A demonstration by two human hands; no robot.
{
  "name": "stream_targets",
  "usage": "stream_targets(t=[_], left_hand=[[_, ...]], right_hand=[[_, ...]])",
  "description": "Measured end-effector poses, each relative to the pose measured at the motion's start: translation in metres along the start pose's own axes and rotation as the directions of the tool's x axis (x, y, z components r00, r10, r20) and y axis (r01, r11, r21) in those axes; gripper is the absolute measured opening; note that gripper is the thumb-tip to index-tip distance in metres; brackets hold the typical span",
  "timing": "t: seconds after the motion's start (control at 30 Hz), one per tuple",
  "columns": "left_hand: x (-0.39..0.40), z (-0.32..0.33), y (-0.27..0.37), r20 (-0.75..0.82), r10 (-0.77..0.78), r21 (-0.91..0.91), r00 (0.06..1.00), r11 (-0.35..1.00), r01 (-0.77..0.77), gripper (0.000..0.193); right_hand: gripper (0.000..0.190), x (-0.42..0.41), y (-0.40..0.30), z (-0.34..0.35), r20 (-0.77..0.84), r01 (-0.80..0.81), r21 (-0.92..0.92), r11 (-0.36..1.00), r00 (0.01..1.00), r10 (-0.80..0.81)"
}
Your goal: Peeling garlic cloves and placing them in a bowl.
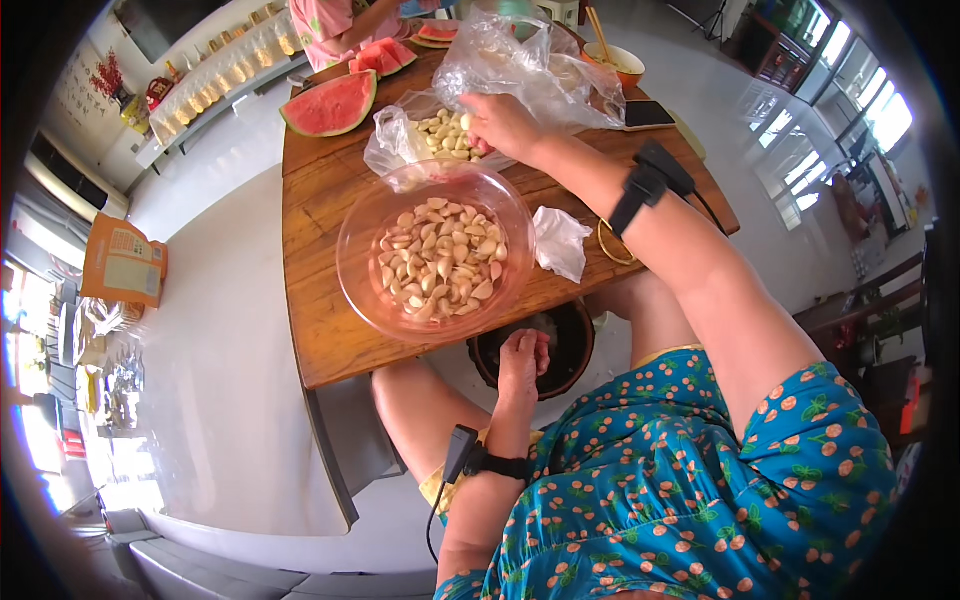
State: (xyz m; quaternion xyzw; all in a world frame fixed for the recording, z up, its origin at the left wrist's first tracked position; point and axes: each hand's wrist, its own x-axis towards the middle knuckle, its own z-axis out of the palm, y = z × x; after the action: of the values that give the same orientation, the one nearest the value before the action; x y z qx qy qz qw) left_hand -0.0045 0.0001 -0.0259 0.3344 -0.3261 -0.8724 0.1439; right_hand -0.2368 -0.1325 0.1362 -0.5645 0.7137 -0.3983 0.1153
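My right hand (504, 126) reaches over a clear plastic bag (391, 142) that holds peeled garlic cloves (444, 136). A pale clove shows beside its thumb and fingers, but blur hides whether they grip it. Nearer me, a transparent pinkish plastic bowl (355, 289) stands at the table's edge, with many unpeeled garlic cloves (442, 259) in it. My left hand (523, 356) is above a dark round bin (574, 356) between my knees. Its fingers are curled, and what they hold, if anything, is hidden.
On the wooden table (322, 225) lie a crumpled tissue (561, 244), a phone (649, 115), watermelon pieces (330, 105) and a large clear plastic bag (517, 67). An orange bowl (630, 71) holds chopsticks (598, 34). A person in pink (322, 30) is across the table.
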Motion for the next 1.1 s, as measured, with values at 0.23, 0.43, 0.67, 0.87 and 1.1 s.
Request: stream_targets(t=[0.23,0.43,0.67,0.87,1.1], left_hand=[[-0.006,0.005,0.005,-0.014,-0.007,-0.013,1.000,1.000,0.007,0.019],[-0.005,0.010,0.006,-0.034,0.013,-0.046,0.999,0.999,-0.015,0.022],[-0.005,0.009,0.007,-0.066,0.031,-0.076,0.997,0.996,-0.036,0.022],[-0.007,0.005,0.008,-0.065,0.056,-0.083,0.996,0.995,-0.061,0.022],[-0.004,0.002,0.009,-0.061,0.043,-0.085,0.997,0.995,-0.048,0.020]], right_hand=[[0.025,-0.009,-0.012,0.008,0.013,-0.026,-0.060,0.998,1.000,0.027],[0.014,-0.051,-0.045,0.018,0.349,0.233,-0.074,0.970,0.917,-0.194],[0.010,-0.068,-0.051,0.060,0.666,0.507,-0.283,0.814,0.715,-0.214],[0.019,-0.067,-0.060,0.046,0.592,0.542,-0.268,0.797,0.745,-0.308],[0.024,-0.075,-0.052,0.025,0.418,0.234,-0.078,0.969,0.890,-0.181]])
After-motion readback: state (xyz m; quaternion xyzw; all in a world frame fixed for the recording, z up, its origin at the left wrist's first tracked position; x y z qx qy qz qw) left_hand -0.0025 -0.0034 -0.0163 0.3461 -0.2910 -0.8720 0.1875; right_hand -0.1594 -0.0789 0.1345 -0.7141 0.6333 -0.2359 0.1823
